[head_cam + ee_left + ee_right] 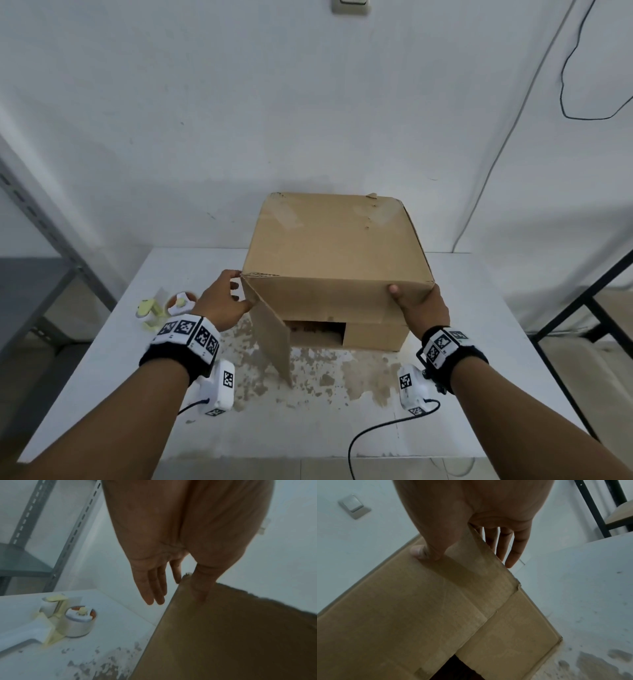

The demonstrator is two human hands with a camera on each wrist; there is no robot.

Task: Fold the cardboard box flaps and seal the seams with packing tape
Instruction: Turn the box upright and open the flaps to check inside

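The cardboard box (pixel 337 260) lies on its side in the middle of the white bench (pixel 479 359), its open end facing the near edge. The top flap (pixel 329 298) is folded down over the opening and the right flap (pixel 376 337) is folded in, but the left flap (pixel 270 339) swings out toward the near side, leaving a dark gap (pixel 317 330). The left hand (pixel 222 305) holds the box's upper left corner, thumb on the flap and fingers nearly straight on the outside. The right hand (pixel 423 306) clasps the upper right corner, thumb pressed on the top flap and fingers straight along the right side. The tape dispenser (pixel 164 308) sits on the bench to the left, untouched. To do this step well, I judge the right hand should pin the top flap while the left swings the loose flap shut along its crease, tucking it so the edges meet squarely. Keeping the box pressed to the bench should stop it sliding. Only when the seam lies flat is it worth reaching for the tape.
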